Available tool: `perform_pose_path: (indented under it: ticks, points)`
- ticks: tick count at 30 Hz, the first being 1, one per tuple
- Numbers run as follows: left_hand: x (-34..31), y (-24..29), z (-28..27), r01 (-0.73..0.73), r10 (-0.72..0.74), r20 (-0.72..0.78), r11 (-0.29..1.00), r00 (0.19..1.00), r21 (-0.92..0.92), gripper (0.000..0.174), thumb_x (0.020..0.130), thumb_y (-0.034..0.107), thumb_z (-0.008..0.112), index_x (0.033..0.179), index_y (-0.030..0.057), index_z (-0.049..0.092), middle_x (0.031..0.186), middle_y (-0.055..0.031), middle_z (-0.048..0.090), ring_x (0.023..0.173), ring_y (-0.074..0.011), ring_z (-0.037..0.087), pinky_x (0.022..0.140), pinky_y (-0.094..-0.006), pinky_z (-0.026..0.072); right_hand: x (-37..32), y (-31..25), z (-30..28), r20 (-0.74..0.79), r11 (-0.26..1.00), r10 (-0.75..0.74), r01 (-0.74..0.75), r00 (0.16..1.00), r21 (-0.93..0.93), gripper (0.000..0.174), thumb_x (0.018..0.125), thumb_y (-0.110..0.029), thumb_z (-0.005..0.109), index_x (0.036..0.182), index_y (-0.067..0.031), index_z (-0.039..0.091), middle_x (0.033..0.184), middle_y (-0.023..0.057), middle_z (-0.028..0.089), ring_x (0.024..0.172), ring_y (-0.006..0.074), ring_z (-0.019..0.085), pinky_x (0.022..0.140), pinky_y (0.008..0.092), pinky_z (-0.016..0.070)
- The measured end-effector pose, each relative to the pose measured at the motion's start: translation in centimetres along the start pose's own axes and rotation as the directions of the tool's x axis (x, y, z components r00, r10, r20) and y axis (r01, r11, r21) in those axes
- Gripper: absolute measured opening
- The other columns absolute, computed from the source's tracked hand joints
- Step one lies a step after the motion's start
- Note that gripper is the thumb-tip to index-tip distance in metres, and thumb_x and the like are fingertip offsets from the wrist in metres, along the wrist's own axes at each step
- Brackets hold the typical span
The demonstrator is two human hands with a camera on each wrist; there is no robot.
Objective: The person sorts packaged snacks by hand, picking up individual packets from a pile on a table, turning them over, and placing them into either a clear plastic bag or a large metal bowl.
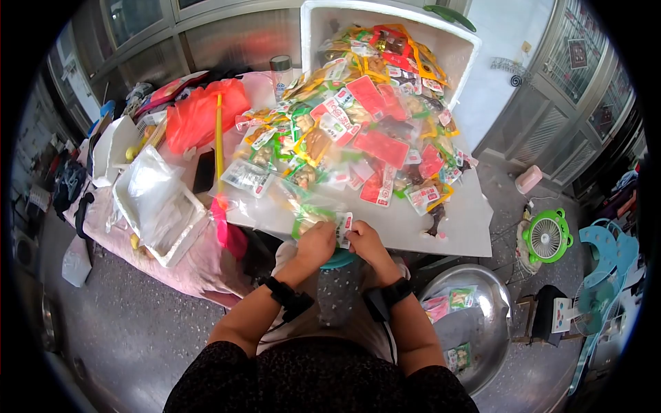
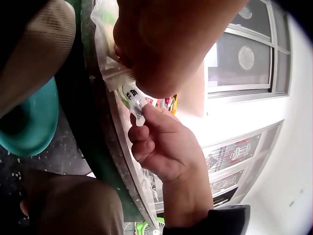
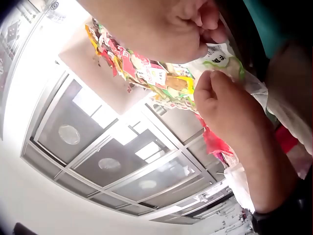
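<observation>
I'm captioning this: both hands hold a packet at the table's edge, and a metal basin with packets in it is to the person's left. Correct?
The side is wrong: the head view shows the metal basin, with packets in it, to the person's right. Left hand and right hand both hold a packet at the table's edge.

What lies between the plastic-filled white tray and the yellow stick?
A flat black object, perhaps a phone, lies there, as the head view shows.

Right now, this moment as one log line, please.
left hand: grips clear bag | right hand: pinches white label | packet pile: on table | metal basin: beside table
</observation>
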State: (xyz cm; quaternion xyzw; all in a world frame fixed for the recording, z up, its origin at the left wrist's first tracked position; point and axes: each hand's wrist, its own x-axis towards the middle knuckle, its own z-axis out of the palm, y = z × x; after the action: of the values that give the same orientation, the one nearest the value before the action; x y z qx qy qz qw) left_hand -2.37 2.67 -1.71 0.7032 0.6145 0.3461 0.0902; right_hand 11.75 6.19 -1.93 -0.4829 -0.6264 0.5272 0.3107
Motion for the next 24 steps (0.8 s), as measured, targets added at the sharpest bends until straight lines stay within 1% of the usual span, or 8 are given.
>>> perform_pose_path:
  ticks: [2, 5, 8, 14, 17, 20, 22, 24]
  points:
    - [-0.2, 0.5, -0.2, -0.002, 0.002, -0.002, 1.0, 1.0, -0.021, 0.011, 0.07, 0.012, 0.048, 0.079, 0.0058, 0.05, 0.072, -0.0135, 0.052, 0.064, -0.0334, 0.052, 0.055, -0.0421, 0.0421, 0.2, 0.2, 0.3, 0.017, 0.992, 0.066, -0.067, 0.998, 0.105, 0.009, 0.077, -0.011, 0.049, 0.08, -0.002, 0.049, 0.055, 0.0031, 0.049, 0.044, 0.0122, 0.049, 0.037, 0.0208, 0.036]
    - [-0.1, 0.4, -0.4, -0.03, 0.03, -0.054, 0.999, 0.998, -0.017, 0.012, 0.069, 0.01, 0.049, 0.08, 0.0056, 0.051, 0.072, -0.0144, 0.052, 0.064, -0.0335, 0.052, 0.056, -0.0418, 0.0421, 0.4, 0.0, 0.8, -0.129, 0.918, 0.134, -0.074, 0.983, 0.389, 0.009, 0.078, -0.012, 0.049, 0.078, -0.0028, 0.049, 0.056, 0.0042, 0.05, 0.043, 0.0104, 0.048, 0.036, 0.0199, 0.0343]
    - [0.3, 0.0, -0.6, -0.006, 0.003, -0.097, 1.0, 0.995, -0.024, 0.014, 0.068, 0.008, 0.049, 0.082, 0.0053, 0.052, 0.072, -0.015, 0.052, 0.064, -0.0336, 0.052, 0.056, -0.0415, 0.0422, 0.6, 0.3, 1.1, -0.124, 0.853, 0.165, -0.079, 0.978, 0.516, 0.009, 0.078, -0.012, 0.049, 0.076, -0.004, 0.048, 0.056, 0.0043, 0.05, 0.042, 0.0093, 0.046, 0.035, 0.0192, 0.0338]
    - [0.0, -0.3, 0.4, -0.054, 0.054, 0.009, 0.998, 0.998, -0.029, 0.021, 0.068, 0.006, 0.05, 0.088, 0.0032, 0.053, 0.077, -0.0143, 0.054, 0.071, -0.0315, 0.053, 0.061, -0.038, 0.0437, 1.4, 0.1, 1.8, -0.107, 0.823, 0.261, -0.162, 0.959, 0.545, 0.008, 0.079, -0.012, 0.048, 0.078, -0.0042, 0.048, 0.057, 0.0046, 0.05, 0.043, 0.0099, 0.047, 0.036, 0.0198, 0.0365]
    - [0.0, -0.1, 0.6, -0.07, 0.071, 0.008, 0.994, 0.997, -0.088, 0.02, 0.068, 0.008, 0.048, 0.087, 0.0044, 0.052, 0.074, -0.0154, 0.052, 0.069, -0.0328, 0.052, 0.06, -0.0409, 0.0423, 2.3, 0.2, 1.6, -0.002, 0.881, 0.279, -0.255, 0.96, 0.398, 0.004, 0.078, -0.009, 0.048, 0.077, -0.0044, 0.048, 0.056, 0.0051, 0.05, 0.044, 0.012, 0.048, 0.039, 0.0217, 0.0378]
    - [0.0, -0.6, 0.9, -0.055, 0.054, -0.016, 0.991, 0.998, -0.121, 0.019, 0.068, 0.008, 0.048, 0.086, 0.004, 0.052, 0.074, -0.0152, 0.052, 0.069, -0.0328, 0.052, 0.06, -0.041, 0.0421, 2.0, -1.0, 1.1, -0.036, 0.869, 0.268, -0.225, 0.963, 0.442, 0.007, 0.078, -0.009, 0.048, 0.08, -0.0024, 0.05, 0.061, 0.0058, 0.051, 0.044, 0.0136, 0.05, 0.043, 0.0234, 0.0411]
    - [0.2, -0.9, 0.9, -0.057, 0.057, -0.002, 0.993, 0.998, -0.102, 0.018, 0.067, 0.008, 0.048, 0.085, 0.0039, 0.052, 0.074, -0.0151, 0.052, 0.069, -0.0328, 0.052, 0.06, -0.041, 0.0421, 3.3, 0.0, -0.2, -0.156, 0.988, 0.054, -0.03, 0.986, 0.149, 0.01, 0.077, -0.009, 0.048, 0.082, -0.0016, 0.051, 0.064, 0.0065, 0.052, 0.048, 0.0135, 0.052, 0.046, 0.0244, 0.0422]
    - [0.2, -0.9, 1.0, -0.042, 0.045, 0.032, 0.996, 0.998, -0.08, 0.018, 0.067, 0.008, 0.048, 0.084, 0.0036, 0.052, 0.074, -0.0151, 0.052, 0.069, -0.0327, 0.052, 0.061, -0.0405, 0.0423, 5.6, 0.8, -1.5, -0.233, 0.992, -0.104, 0.085, 0.967, -0.09, 0.012, 0.075, -0.009, 0.049, 0.083, -0.0005, 0.051, 0.068, 0.0087, 0.053, 0.055, 0.0165, 0.054, 0.05, 0.0272, 0.0434]
